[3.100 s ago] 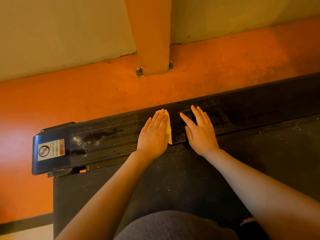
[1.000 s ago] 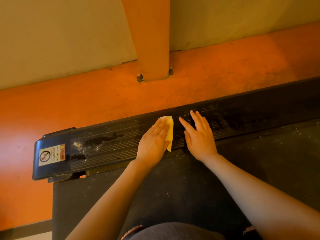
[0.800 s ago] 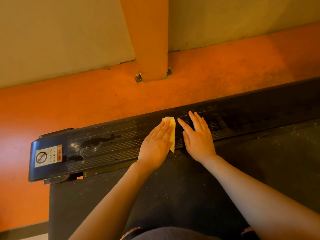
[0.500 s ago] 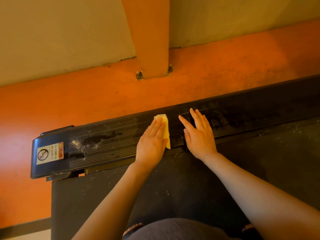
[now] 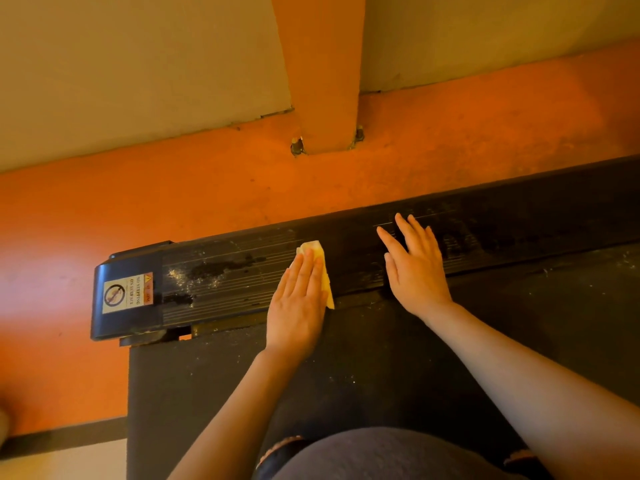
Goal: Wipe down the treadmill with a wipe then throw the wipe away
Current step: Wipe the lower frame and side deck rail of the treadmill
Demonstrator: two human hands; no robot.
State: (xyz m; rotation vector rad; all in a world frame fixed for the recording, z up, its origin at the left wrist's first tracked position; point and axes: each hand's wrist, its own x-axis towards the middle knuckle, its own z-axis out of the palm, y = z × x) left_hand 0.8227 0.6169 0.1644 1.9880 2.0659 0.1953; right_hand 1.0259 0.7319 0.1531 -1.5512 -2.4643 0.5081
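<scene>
The treadmill's black ribbed side rail [image 5: 502,230] runs across the view, with the dark belt [image 5: 381,358] below it. My left hand [image 5: 298,303] lies flat with straight fingers on a folded yellow wipe [image 5: 323,268], pressing it onto the rail. Only the wipe's top and right edge show past my fingers. My right hand [image 5: 414,268] rests flat on the rail to the right, fingers spread and holding nothing. Left of the wipe the rail shows dust specks and dark wet smears [image 5: 214,268].
The rail ends at a black end cap with a warning sticker [image 5: 128,292]. Beyond the rail lie an orange floor [image 5: 173,199], a bolted orange post [image 5: 322,81] and a beige wall [image 5: 138,64]. My knees fill the bottom edge.
My left hand has slid the wipe leftward along the rail, widening the gap to my right hand. The right hand has stayed flat in place.
</scene>
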